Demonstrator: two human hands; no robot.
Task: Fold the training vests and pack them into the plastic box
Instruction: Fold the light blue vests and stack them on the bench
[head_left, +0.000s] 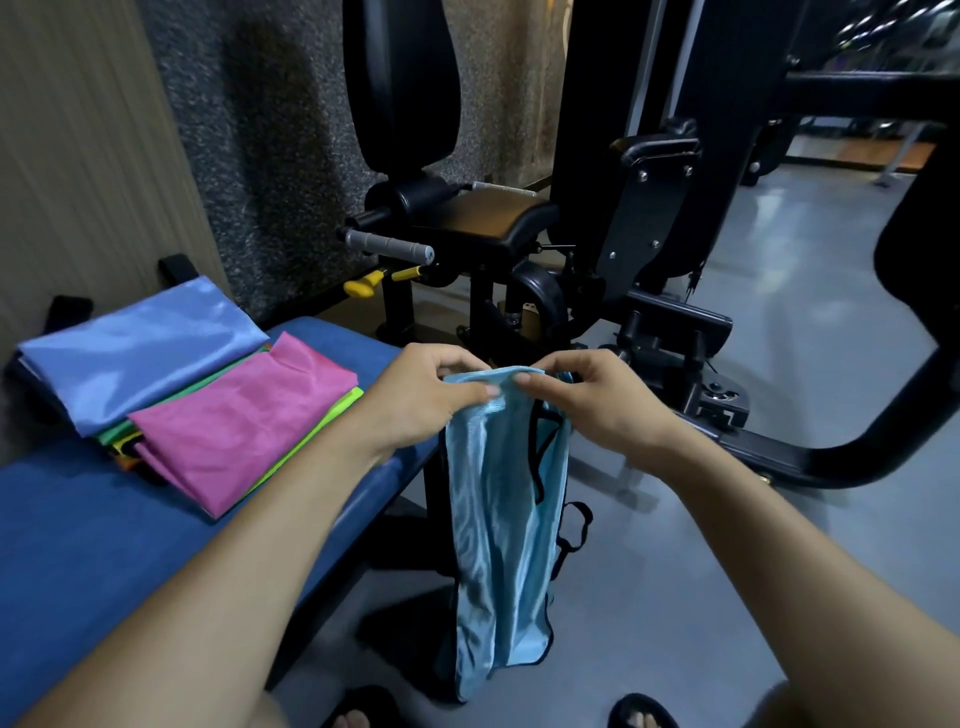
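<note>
Lower stacked vests (332, 410) mostly covered

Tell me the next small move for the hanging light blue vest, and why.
Probably swing it over onto the blue bench and lay it flat for folding. Both hands, left and right, pinch the light blue vest by its top edge, hanging unfolded beside the bench near the folded stack.

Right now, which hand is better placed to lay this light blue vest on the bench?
Probably the left hand: it pinches the light blue vest on the side nearest the blue bench; the right hand holds it farther off.
</note>
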